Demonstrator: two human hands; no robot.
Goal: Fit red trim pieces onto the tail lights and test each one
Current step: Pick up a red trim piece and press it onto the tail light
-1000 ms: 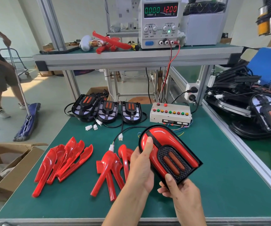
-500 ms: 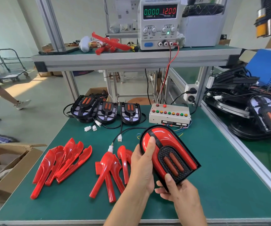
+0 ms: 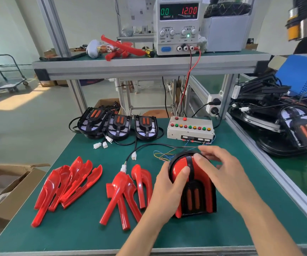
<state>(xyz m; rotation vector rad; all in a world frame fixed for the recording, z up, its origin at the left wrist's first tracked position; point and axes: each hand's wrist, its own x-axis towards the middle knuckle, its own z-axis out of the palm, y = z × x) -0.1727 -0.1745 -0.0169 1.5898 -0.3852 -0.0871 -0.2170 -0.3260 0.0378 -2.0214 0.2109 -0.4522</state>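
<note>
The tail light (image 3: 192,183) stands on the green table (image 3: 75,230) near its front edge, long axis running away from the camera, rounded end pointing toward the button box (image 3: 190,129). Left hand (image 3: 167,187) grips its left side, thumb on the red trim; right hand (image 3: 221,170) lies with fingers spread and loosely bent over the top right, hiding that edge. Loose red trim pieces (image 3: 127,191) lie just left.

one head-worn wide view only, looking forward and down from close above the green bench (image 3: 75,228); hands near the bottom edge, shelf (image 3: 149,65) with power supply (image 3: 178,24) farther ahead, floor off left.
</note>
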